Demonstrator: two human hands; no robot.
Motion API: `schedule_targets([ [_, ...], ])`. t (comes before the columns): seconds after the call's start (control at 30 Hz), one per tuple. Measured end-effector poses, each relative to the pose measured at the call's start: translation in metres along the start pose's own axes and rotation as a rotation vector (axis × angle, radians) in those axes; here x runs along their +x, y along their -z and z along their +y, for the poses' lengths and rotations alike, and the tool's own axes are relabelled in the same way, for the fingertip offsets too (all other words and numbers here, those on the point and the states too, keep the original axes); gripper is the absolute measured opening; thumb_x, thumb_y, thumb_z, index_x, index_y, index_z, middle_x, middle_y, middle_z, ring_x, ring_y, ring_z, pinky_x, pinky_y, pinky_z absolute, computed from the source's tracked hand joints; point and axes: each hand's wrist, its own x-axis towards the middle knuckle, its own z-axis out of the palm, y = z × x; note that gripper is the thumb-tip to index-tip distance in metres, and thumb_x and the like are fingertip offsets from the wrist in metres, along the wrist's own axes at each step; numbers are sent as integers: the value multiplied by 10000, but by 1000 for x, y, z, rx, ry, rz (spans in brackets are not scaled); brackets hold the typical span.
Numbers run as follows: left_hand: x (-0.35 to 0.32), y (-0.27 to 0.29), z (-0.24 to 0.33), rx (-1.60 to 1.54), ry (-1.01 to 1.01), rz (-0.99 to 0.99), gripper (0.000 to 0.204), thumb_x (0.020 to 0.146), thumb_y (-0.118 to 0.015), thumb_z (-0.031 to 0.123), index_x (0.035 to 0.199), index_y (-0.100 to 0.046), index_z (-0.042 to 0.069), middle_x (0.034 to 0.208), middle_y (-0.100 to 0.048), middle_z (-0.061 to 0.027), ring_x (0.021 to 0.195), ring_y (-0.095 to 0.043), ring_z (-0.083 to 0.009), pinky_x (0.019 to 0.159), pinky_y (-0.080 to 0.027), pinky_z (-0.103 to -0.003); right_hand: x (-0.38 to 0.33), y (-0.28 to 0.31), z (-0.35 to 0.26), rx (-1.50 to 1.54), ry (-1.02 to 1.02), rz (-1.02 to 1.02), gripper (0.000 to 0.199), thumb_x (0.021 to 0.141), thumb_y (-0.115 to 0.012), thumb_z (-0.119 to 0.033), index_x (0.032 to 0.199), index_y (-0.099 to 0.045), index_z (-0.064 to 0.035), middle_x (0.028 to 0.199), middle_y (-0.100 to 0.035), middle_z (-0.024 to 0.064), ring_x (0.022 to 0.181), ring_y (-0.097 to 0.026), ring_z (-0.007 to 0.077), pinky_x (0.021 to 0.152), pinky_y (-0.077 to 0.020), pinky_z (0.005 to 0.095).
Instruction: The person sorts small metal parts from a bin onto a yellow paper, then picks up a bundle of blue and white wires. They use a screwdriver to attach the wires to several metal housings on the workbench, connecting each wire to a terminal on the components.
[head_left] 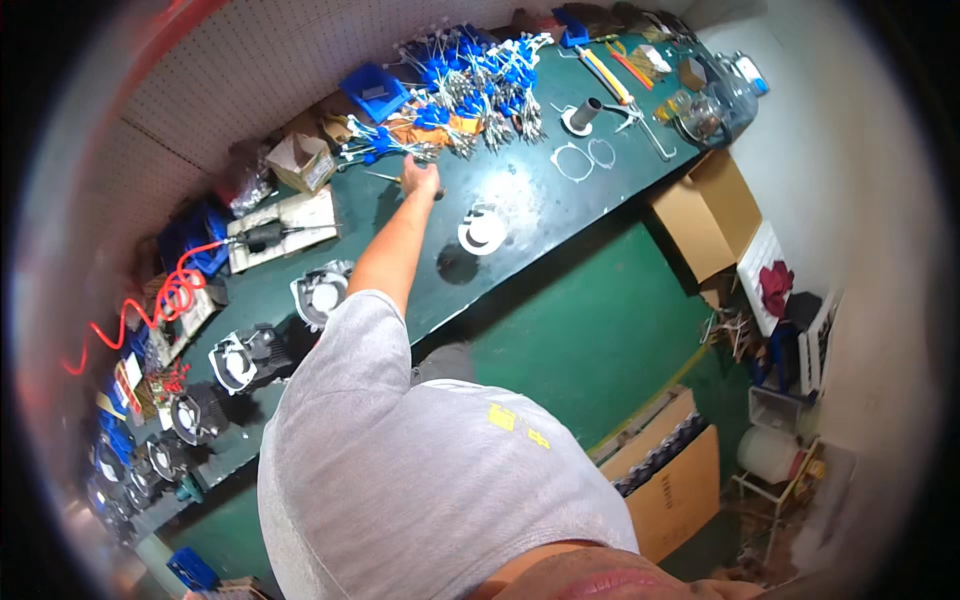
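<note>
A dark green worktop (570,215) slants across the frame from lower left to upper right. At its top centre lies a large heap of blue-and-metal parts (470,80). The left forearm (390,250) reaches upward from the middle of the frame, ending just below this heap. Lower right of the grip, apart from it, sits a white round part (484,231).

The left hand (421,178) is curled, fingers bent low against the worktop, apparently around the handle of a slim screwdriver (384,176); how tightly it is closed I cannot tell. The screwdriver lies upper centre-left, its long axis running nearly sideways: the thin shaft points left out of the grip, and a dark end shows on the right. The left hand is the nearer one; the right hand is out of view.
</note>
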Motion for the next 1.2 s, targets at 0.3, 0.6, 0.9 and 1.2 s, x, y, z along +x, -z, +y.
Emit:
schedule_targets([
  [0.3, 105, -39, -3, 270, 106, -167, 839, 850, -684, 461, 1579, -358, 202, 1492, -525, -207, 1373, -496, -393, 1143, -416, -468, 93, 32, -80, 107, -13, -67, 329, 913, -652, -119, 1195, -683, 48, 966, -740, 139, 817, -694, 204, 715, -568, 344],
  [0.6, 52, -29, 21, -20, 70, 206, 414, 811, -738, 426, 1074, -780, 108, 1194, -683, -188, 1138, -638, -369, 961, -528, -476, 197, 56, -133, 31, 104, -174, 325, 901, -669, -101, 1176, -690, 71, 942, -741, 132, 794, -685, 179, 705, -555, 320],
  [0.9, 13, 8, -22, 124, 165, 243, 240, 898, -688, 246, 1101, -752, 136, 1171, -724, -170, 1124, -687, -348, 944, -554, -469, 326, 93, -181, -52, 365, -206, 321, 888, -686, -82, 1157, -697, 94, 918, -743, 125, 772, -676, 153, 696, -543, 296],
  [1.2, -35, 13, -66, 143, 291, 408, 219, 892, -731, 220, 1091, -716, 130, 1130, -731, -158, 1077, -692, -377, 906, -560, -480, 397, 153, -106, -124, 402, -360, 240, 908, -731, -25, 1104, -691, 108, 949, -733, 89, 802, -637, 123, 739, -531, 290],
])
